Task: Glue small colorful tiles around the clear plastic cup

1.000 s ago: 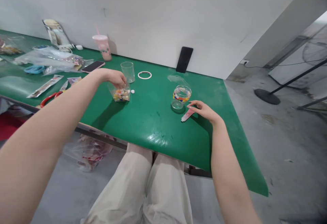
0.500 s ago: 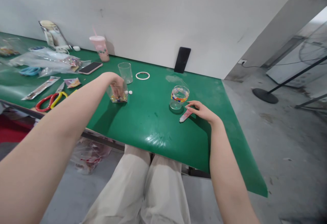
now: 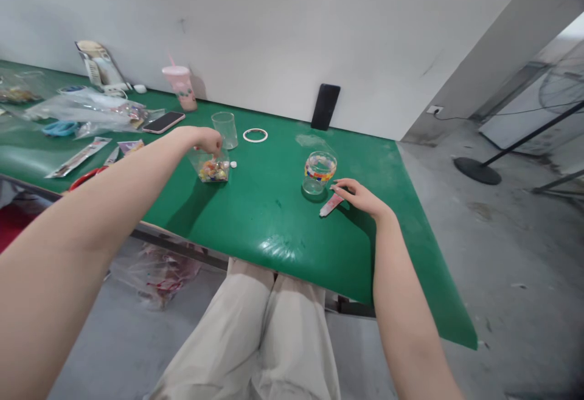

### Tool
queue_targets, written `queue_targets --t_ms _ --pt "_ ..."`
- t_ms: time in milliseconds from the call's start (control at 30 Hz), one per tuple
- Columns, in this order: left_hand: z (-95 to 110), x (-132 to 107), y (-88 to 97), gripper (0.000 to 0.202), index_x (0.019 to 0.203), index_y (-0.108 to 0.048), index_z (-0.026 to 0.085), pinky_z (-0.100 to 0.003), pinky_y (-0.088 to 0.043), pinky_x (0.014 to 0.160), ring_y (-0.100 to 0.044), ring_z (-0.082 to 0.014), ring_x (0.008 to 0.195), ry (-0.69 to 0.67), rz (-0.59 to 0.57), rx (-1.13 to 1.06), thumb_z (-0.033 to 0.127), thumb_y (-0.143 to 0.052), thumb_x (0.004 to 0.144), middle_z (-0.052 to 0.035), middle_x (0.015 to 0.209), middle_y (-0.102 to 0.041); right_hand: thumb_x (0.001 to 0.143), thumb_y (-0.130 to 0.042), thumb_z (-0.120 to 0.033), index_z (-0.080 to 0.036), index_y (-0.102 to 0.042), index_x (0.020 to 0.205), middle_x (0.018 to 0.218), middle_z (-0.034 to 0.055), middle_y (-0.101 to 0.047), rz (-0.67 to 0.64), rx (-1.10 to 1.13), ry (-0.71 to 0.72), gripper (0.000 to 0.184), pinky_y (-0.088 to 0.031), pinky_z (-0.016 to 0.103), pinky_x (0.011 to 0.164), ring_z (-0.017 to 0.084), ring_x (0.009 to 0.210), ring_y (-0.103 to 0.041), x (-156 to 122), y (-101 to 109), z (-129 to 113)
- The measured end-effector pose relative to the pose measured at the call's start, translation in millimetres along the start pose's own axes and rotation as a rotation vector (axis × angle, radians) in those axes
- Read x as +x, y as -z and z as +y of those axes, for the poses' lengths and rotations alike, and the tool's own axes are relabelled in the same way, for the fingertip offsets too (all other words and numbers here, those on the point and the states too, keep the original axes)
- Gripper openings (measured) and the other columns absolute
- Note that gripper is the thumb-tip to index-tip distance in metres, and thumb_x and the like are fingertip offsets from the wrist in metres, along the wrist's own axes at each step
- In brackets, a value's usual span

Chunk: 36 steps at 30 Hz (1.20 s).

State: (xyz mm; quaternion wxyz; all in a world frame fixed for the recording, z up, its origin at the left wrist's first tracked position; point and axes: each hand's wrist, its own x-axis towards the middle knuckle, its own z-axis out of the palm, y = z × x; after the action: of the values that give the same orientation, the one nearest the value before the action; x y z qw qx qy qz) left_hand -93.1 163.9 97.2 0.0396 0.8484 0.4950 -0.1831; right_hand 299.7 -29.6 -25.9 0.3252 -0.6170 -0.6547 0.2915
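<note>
Left arm point(image 3: 107, 205) outstretched, left grip point(image 3: 210, 140) angled down; right arm point(image 3: 404, 290) forward, right grip point(image 3: 359, 196) curled.

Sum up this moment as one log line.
Left hand: over clear boxy container of multicoloured pieces | Right hand: at pink-and-white tube, grip unclear | Beside tube: upright transparent round cup with multicoloured band

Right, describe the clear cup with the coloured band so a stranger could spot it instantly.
On the green-topped table, find the person's right hand. Just left of it stands a clear, round cup. Its red, yellow and blue band sets it apart from the plain, clear tumbler farther left.
</note>
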Motion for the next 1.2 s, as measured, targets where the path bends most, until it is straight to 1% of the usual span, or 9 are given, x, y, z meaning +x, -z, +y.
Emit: queue_targets --t_ms 267,533,600,700,800,867,933,1067,1200 --pt "10.3 -15.6 4.4 0.014 0.071 -0.068 0.015 -0.026 -0.041 0.075 -0.063 -0.0204 0.069 0.111 -0.124 -0.059 0.02 -0.056 0.065 -0.0052 0.066 -0.068 0.079 -0.057 -0.055 -0.023 -0.065 0.098 0.117 0.008 -0.06 0.009 0.0 0.013 0.038 -0.038 0.043 0.104 0.024 0.114 -0.054 0.1 0.0 2.4" --pt "0.4 -13.7 5.8 0.017 0.076 -0.069 0.016 -0.022 -0.04 0.076 -0.062 -0.0157 0.069 0.037 -0.048 -0.007 0.02 -0.052 0.073 -0.0007 0.063 -0.067 0.079 -0.057 -0.054 -0.022 -0.065 0.098 0.118 0.0086 -0.06 -0.001 0.014 0.015 0.039 -0.037 0.042 0.104 0.024 0.114 -0.054 1.3 -0.8 5.0" --pt "-0.8 -17.9 8.8 0.018 0.077 -0.069 0.017 -0.022 -0.04 0.075 -0.062 -0.0155 0.07 0.039 0.059 -0.028 0.022 -0.052 0.076 -0.0002 0.064 -0.067 0.078 -0.059 -0.053 -0.022 -0.065 0.098 0.117 0.0078 -0.06 -0.018 0.022 0.018 0.038 -0.037 0.043 0.104 0.024 0.114 -0.054 1.4 -0.2 6.2" --pt "7.2 -33.7 16.0 0.021 0.083 -0.07 0.015 -0.024 -0.042 0.076 -0.061 -0.0174 0.076 0.097 0.389 -0.155 0.026 -0.053 0.079 -0.0028 0.071 -0.068 0.076 -0.062 -0.053 -0.023 -0.065 0.1 0.119 0.007 -0.06 -0.047 0.049 -0.009 0.038 -0.036 0.042 0.104 0.024 0.115 -0.053 -0.1 3.1 4.7" --pt "33.5 -55.2 18.4 0.028 0.089 -0.071 0.011 -0.028 -0.043 0.079 -0.06 -0.016 0.076 0.154 0.813 -0.446 0.029 -0.049 0.084 -0.0054 0.077 -0.068 0.076 -0.062 -0.054 -0.023 -0.064 0.103 0.119 0.007 -0.061 -0.054 0.082 -0.043 0.041 -0.036 0.042 0.104 0.024 0.115 -0.054 -3.4 7.4 -2.0" --pt "61.2 -66.3 11.3 0.03 0.088 -0.07 0.01 -0.026 -0.045 0.073 -0.058 -0.0118 0.066 0.161 0.973 -0.793 0.028 -0.047 0.086 -0.0053 0.075 -0.068 0.076 -0.061 -0.056 -0.022 -0.065 0.103 0.116 0.0073 -0.064 -0.053 0.127 -0.058 0.043 -0.038 0.041 0.102 0.024 0.112 -0.056 -6.0 9.2 -7.9" --pt "93.4 -71.2 -4.9 0.026 0.085 -0.07 0.011 -0.023 -0.046 0.064 -0.056 -0.0095 0.06 0.059 0.872 -1.246 0.027 -0.05 0.084 -0.0051 0.074 -0.067 0.076 -0.061 -0.057 -0.022 -0.067 0.101 0.113 0.0073 -0.066 -0.045 0.18 -0.08 0.044 -0.041 0.041 0.1 0.025 0.109 -0.058 -8.3 10.0 -12.4" --pt "149.7 -62.0 -52.5 0.02 0.085 -0.072 0.011 -0.021 -0.047 0.061 -0.057 -0.0078 0.059 -0.178 0.182 -1.751 0.026 -0.066 0.074 -0.0062 0.075 -0.069 0.075 -0.06 -0.061 -0.02 -0.071 0.09 0.101 0.0079 -0.071 0.036 0.286 -0.16 0.044 -0.043 0.039 0.097 0.023 0.099 -0.063 -12.4 16.6 -13.4" --pt "170.8 -46.4 -85.5 0.024 0.089 -0.072 0.012 -0.02 -0.049 0.065 -0.059 -0.0065 0.06 -0.12 0.092 -1.886 0.023 -0.073 0.067 -0.0049 0.077 -0.07 0.07 -0.068 -0.058 -0.018 -0.069 0.066 0.064 0.0038 -0.068 0.07 0.447 -0.192 0.041 -0.052 0.032 0.075 0.017 0.067 -0.065 -22.6 35.7 -24.7"
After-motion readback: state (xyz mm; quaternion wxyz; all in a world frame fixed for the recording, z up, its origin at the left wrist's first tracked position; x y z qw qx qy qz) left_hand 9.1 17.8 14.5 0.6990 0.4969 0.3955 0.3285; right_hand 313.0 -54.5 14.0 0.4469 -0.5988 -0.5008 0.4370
